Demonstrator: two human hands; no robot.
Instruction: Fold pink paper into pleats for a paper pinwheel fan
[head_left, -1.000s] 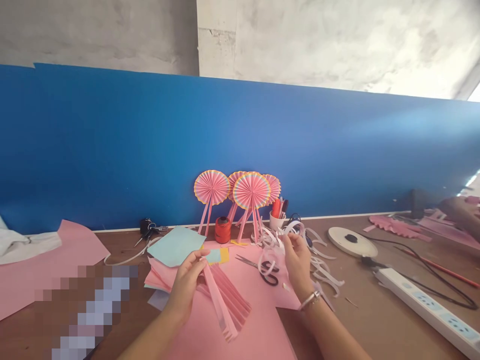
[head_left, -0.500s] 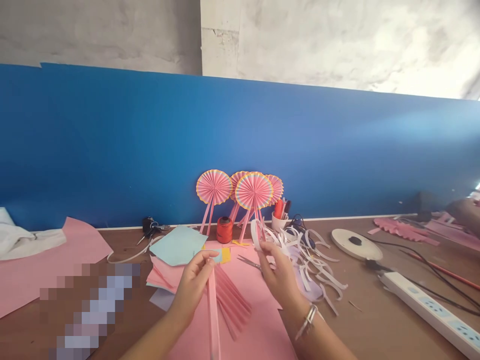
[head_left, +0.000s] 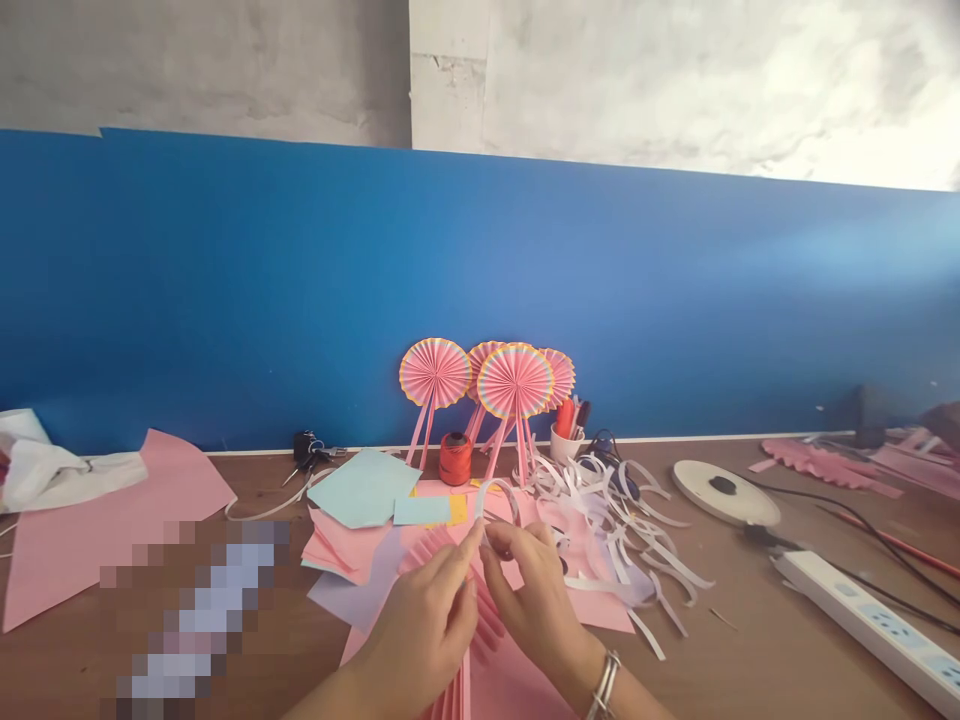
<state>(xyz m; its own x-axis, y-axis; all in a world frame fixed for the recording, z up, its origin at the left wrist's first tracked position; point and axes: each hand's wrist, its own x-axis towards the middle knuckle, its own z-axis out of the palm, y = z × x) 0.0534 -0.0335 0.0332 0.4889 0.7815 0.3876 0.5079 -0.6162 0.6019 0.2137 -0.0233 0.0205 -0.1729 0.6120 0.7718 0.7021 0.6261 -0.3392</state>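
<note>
My left hand (head_left: pixel 431 615) is closed near the middle of the desk, its fingers on pleated pink paper (head_left: pixel 448 700) that shows below it. Beside it, my right hand (head_left: pixel 532 590) pinches a thin white strip (head_left: pixel 499 484). The strip curls up in an arc between the fingertips of both hands. Both sets of fingertips almost meet, and they hide where the strip ends. Under the hands lies a pink paper sheet (head_left: pixel 525 690), with another fan-folded pink piece (head_left: pixel 487 630) partly hidden by them.
Several round pink paper fans (head_left: pixel 435 373) lean against the blue partition (head_left: pixel 300 250). Before them sit a red spool (head_left: pixel 455 460) and a white cup with pens (head_left: pixel 564 443). Curled white strips (head_left: pixel 637 530) lie to the right, near a white lid (head_left: pixel 712 495) and power strip (head_left: pixel 862 610).
My hands have come together, the right moving left and down with the white strip. The pink paper in my left hand has shifted lower. The view has turned slightly left.
</note>
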